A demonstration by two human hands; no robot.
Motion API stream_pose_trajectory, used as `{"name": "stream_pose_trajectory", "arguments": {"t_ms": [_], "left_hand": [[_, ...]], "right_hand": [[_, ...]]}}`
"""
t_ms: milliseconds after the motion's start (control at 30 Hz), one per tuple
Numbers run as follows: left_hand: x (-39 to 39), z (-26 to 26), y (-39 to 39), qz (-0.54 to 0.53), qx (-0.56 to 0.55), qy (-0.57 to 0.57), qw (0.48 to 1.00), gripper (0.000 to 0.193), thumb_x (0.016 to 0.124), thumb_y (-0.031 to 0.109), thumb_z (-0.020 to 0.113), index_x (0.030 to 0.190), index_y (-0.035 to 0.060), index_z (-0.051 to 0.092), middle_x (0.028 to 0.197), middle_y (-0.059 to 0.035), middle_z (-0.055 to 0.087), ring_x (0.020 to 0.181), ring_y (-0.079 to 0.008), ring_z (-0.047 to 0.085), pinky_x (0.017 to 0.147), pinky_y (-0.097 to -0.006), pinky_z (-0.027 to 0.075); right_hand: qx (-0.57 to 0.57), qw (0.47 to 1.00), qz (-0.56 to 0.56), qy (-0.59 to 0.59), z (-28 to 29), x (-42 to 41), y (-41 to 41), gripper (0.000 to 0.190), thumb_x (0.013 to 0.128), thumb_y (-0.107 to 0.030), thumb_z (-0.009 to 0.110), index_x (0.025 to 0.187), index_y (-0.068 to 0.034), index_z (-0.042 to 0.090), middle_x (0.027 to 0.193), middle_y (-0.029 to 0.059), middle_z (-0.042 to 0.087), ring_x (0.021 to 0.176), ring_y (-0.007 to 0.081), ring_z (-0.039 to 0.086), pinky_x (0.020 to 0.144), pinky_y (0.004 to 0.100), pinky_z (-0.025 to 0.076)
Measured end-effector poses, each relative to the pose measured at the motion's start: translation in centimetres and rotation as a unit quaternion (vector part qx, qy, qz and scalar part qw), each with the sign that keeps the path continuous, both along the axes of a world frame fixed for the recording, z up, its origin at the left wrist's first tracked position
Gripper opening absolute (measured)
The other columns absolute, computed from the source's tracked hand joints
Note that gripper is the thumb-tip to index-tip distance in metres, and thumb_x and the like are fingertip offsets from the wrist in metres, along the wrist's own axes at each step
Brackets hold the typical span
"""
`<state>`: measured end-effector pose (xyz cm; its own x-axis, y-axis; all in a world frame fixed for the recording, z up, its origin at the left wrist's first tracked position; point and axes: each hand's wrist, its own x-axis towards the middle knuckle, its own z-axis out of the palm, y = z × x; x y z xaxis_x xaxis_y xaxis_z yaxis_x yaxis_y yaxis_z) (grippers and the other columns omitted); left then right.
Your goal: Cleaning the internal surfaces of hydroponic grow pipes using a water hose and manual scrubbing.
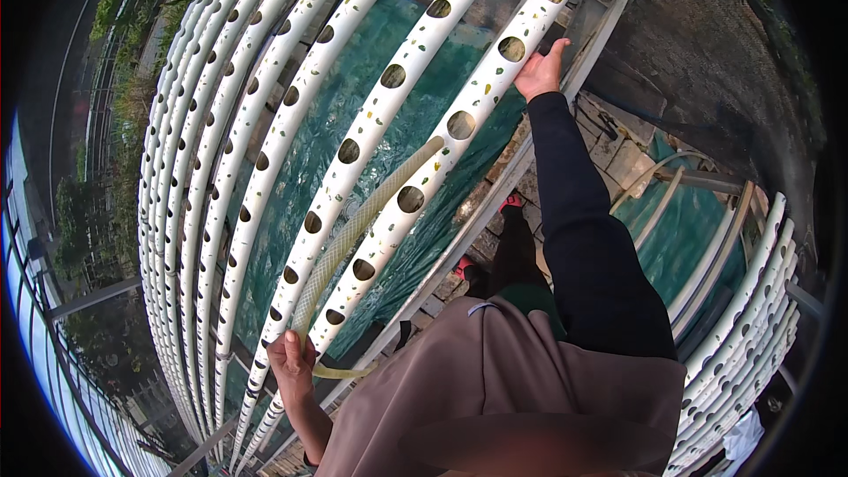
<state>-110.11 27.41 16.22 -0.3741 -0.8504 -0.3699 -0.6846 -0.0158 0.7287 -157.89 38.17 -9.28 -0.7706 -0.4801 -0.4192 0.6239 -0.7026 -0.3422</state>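
Observation:
My left hand [292,359] is closed around a translucent braided hose [354,228] at the lower left. From there the hose runs up between two white hydroponic pipes, and its free end lies over the nearest pipe [386,230], just below one of its round holes. Specks of green and yellow, like bits of leaf, dot the pipes. Farther up, my right hand [540,73] rests against the underside of the nearest pipe, thumb spread out; its fingers are partly hidden by the pipe. A second holed pipe [371,112] runs alongside on the left.
Many more white pipes [262,106] stand in rows at the left. Under them lies a green liner [424,93] with water. A frame rail [477,212] runs between the pipes and my feet on paving. At the right are another green-lined bed [682,238] and more pipes [735,318].

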Motion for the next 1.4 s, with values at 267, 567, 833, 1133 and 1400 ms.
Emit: {"name": "stream_pose_trajectory", "arguments": {"t_ms": [267,567,833,1133,1400], "left_hand": [[-5.2,0.6,0.2,0.008,-0.001,-0.007,1.000,0.051,0.082,0.050,0.046,0.055,0.0061,0.046,0.043,0.0038,0.037,0.036,-0.0041,0.029,0.036,-0.0195,0.019],[-8.9,1.7,1.5,0.010,-0.022,0.006,1.000,0.052,0.082,0.050,0.046,0.055,0.0051,0.046,0.043,0.0035,0.036,0.037,-0.0047,0.029,0.036,-0.0205,0.018],[-11.2,1.4,2.0,0.022,-0.029,-0.019,0.999,0.052,0.083,0.049,0.045,0.053,0.0058,0.045,0.042,0.0026,0.036,0.035,-0.0053,0.029,0.035,-0.0208,0.019],[-15.4,1.8,1.6,-0.014,-0.002,-0.011,1.000,0.054,0.081,0.052,0.045,0.056,0.0044,0.048,0.042,0.0015,0.038,0.034,-0.0054,0.032,0.034,-0.0198,0.020],[-19.3,1.1,0.9,-0.039,0.031,-0.019,0.999,0.053,0.081,0.051,0.047,0.055,0.0040,0.047,0.044,0.0023,0.039,0.037,-0.0053,0.032,0.037,-0.0205,0.022]], "right_hand": [[0.408,0.901,-0.108,0.104,1.3,11.4,-5.2,0.076,0.069,-0.024,0.071,0.121,0.001,0.020,0.109,0.0178,0.042,0.095,0.0235,0.049,0.080,0.0348,0.042],[0.232,0.964,-0.077,0.109,0.2,-3.8,-1.7,0.048,0.061,-0.017,0.075,0.095,-0.002,0.044,0.086,0.0103,0.055,0.074,0.0187,0.056,0.066,0.0318,0.046],[0.181,0.979,-0.084,0.050,1.2,0.5,-2.9,0.055,0.071,-0.024,0.069,0.111,-0.003,0.039,0.100,0.0081,0.050,0.090,0.0173,0.052,0.075,0.0304,0.043],[0.202,0.959,0.033,0.195,0.4,-1.1,-0.7,0.067,0.068,-0.017,0.072,0.118,-0.003,0.030,0.105,0.0094,0.046,0.095,0.0184,0.049,0.081,0.0315,0.041],[0.653,0.616,-0.083,0.433,2.8,-11.9,2.5,0.080,0.084,-0.047,0.041,0.130,0.005,0.002,0.133,0.0277,0.010,0.125,0.0371,0.012,0.100,0.0440,0.017]]}}
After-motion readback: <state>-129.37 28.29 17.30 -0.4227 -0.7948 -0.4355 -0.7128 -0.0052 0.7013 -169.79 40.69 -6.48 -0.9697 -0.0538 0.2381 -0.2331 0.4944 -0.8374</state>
